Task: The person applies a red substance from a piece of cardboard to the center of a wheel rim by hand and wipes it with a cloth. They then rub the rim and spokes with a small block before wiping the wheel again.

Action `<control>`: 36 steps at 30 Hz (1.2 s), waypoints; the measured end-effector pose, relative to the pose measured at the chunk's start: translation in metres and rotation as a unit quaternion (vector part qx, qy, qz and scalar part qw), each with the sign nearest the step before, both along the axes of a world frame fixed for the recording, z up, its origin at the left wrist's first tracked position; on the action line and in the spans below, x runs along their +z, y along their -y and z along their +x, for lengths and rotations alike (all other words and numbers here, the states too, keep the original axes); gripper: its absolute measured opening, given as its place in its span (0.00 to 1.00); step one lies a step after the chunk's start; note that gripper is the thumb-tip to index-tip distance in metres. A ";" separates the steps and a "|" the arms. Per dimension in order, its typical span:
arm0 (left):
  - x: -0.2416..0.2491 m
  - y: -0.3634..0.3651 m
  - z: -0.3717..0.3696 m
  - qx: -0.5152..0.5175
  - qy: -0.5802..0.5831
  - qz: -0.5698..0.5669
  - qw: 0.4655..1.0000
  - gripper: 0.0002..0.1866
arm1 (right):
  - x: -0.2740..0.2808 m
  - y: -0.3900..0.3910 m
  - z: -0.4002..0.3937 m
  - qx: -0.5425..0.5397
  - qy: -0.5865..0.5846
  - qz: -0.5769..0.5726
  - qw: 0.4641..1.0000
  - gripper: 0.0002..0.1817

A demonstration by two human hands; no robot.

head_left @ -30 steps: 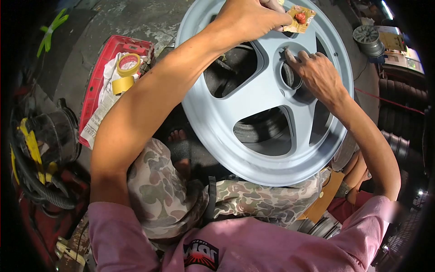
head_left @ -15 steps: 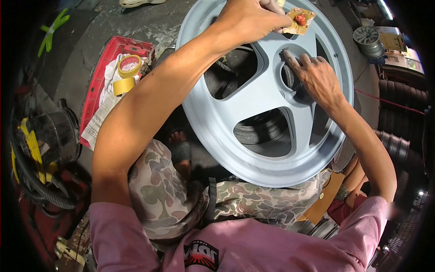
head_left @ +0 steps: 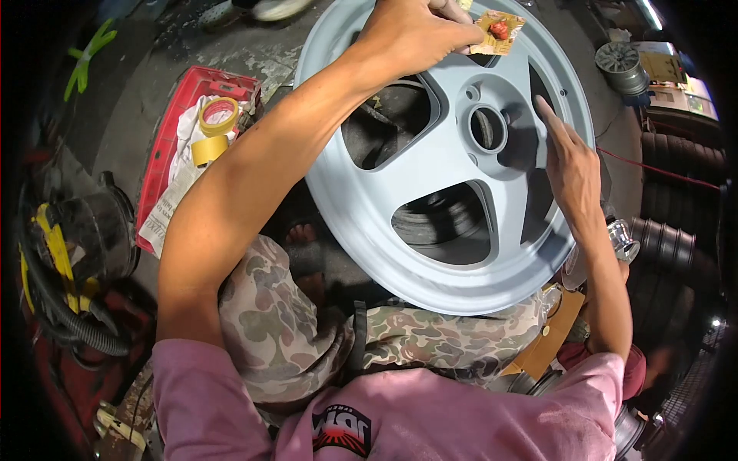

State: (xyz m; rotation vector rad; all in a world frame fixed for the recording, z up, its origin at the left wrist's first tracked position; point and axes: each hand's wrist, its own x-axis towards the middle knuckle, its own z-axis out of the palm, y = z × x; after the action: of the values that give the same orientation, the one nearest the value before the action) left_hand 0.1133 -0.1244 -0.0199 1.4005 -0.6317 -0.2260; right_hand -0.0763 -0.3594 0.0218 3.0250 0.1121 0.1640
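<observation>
The head camera looks forward and steeply down from above the wearer's pink shirt (head_left: pixel 446 407) and camouflage trousers (head_left: pixel 269 330). It is near enough for the wheel (head_left: pixel 427 173) to fill much of the upper middle, its top cut by the frame. The very wide view curves toward dark corners and takes in the floor (head_left: pixel 134 100) beyond.

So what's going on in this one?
A person sits with a pale grey wheel in front of them. Their left hand pinches a small card bearing a red lump. Their right hand is open at the wheel's right side; whether it touches is unclear. Yellow tape lies in a red tray to the left.
</observation>
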 end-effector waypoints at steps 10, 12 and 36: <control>-0.021 -0.011 0.011 0.027 0.056 0.082 0.995 0.13 | -0.007 -0.009 -0.139 -0.330 0.050 0.200 0.921 0.25; -0.040 -0.005 0.021 0.004 -0.025 0.038 0.999 0.07 | -0.009 -0.014 -0.154 -0.319 0.092 0.243 0.912 0.24; 0.097 0.087 -0.302 -0.489 -0.237 0.108 0.833 0.08 | 0.037 -0.049 -0.268 -0.083 0.151 0.800 0.574 0.50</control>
State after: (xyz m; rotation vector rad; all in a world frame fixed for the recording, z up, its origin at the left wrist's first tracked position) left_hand -0.1887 -0.2111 0.0769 1.0428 -0.8682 -1.4580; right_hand -0.3443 -0.3104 0.0584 4.5314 -0.8384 1.5303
